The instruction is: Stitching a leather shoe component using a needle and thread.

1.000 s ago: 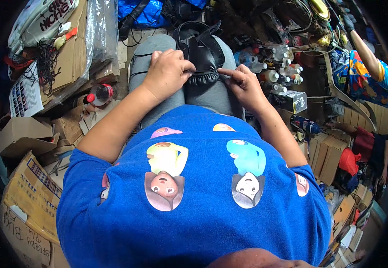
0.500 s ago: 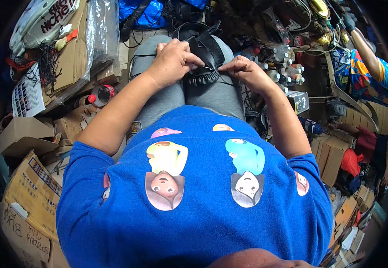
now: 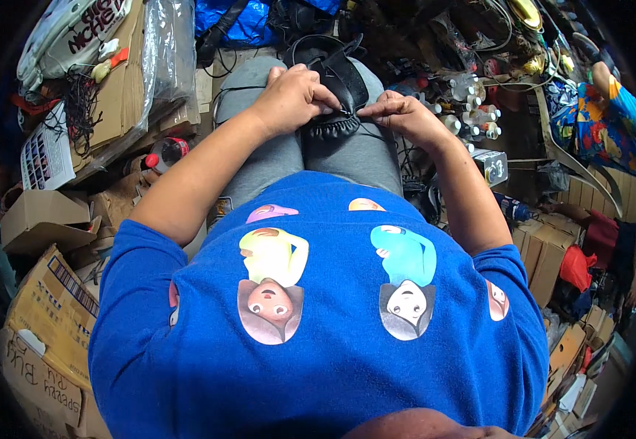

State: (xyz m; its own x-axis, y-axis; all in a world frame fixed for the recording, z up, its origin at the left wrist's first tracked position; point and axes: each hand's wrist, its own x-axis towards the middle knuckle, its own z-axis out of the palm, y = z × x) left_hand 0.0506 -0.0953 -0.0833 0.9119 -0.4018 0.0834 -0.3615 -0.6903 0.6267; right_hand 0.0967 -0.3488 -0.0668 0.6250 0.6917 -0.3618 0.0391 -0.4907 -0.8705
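Note:
A black leather shoe upper (image 3: 349, 86) rests across my grey-clad knees, its gathered toe edge (image 3: 333, 129) turned toward me and its strap at the far end. My left hand (image 3: 296, 100) lies over its left side with bent fingers, the index fingertip at a thin shiny needle-like piece (image 3: 345, 112) by the toe seam. What those fingers close on is hidden. Just right of the seam, my right hand (image 3: 404, 117) pinches something too small to make out, perhaps the thread. A dark thread (image 3: 373, 136) runs over my right thigh beneath it.
Small bottles (image 3: 472, 110) cluster right of my knees. On the left are a red-capped bottle (image 3: 168, 155), an open cardboard box (image 3: 43, 219) and plastic-covered cardboard (image 3: 124, 80). A person in a colourful shirt (image 3: 611, 121) works at the upper right.
My left hand has shifted slightly right and toward me, its index finger now bent closer to the seam. My right hand is nearly still. The other person's arm at the upper right has moved.

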